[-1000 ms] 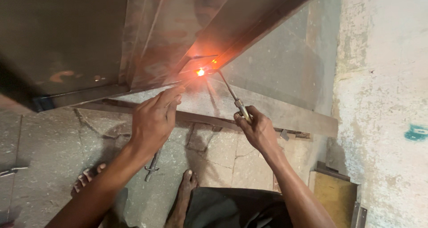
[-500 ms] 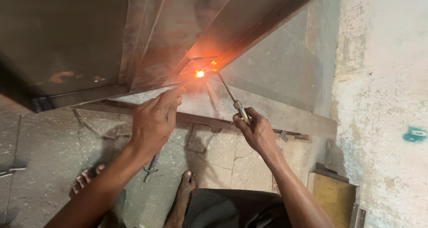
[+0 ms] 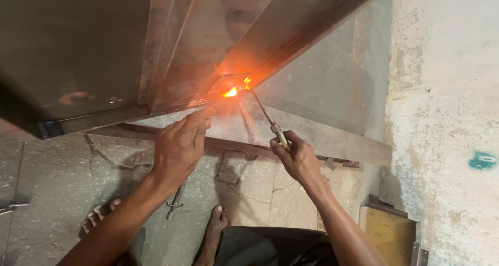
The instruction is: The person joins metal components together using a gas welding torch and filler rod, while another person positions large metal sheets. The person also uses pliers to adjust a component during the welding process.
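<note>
Floor tool: a small metal tool (image 3: 9,208) lies on the cracked stone floor (image 3: 62,183) at the far left edge, well apart from both hands.
Metal frame: a large rusty sheet-metal frame (image 3: 171,47) fills the upper left and middle, tilted, its lower edge running from the left down toward the glowing spot.
Left foot: bare toes (image 3: 99,214) show on the floor below the frame, beside the left forearm.
Left hand: the left hand (image 3: 179,146) is spread flat, fingers stretched out and together, fingertips touching the lower edge of the frame just left of the glow; it grasps nothing.
Bolt: a small metal bolt-like piece (image 3: 175,201) lies on the floor just below the left wrist.
Right foot: a second bare foot (image 3: 215,222) rests on the floor between the two forearms.
Glow: a bright orange spot (image 3: 231,93) burns where the frame's edges meet, lighting the metal around it.
Welding rod: a thin rod (image 3: 262,112) slants from the glow down and right into the holder.
Right hand: the right hand (image 3: 297,159) is clenched around the rod holder (image 3: 280,136), whose metal end sticks out above the knuckles.
Steel bar: a flat dark bar (image 3: 332,141) lies across the floor behind the right hand.
Wall: a rough whitewashed wall (image 3: 447,115) stands at the right, with a yellow board (image 3: 387,232) near its foot.
</note>
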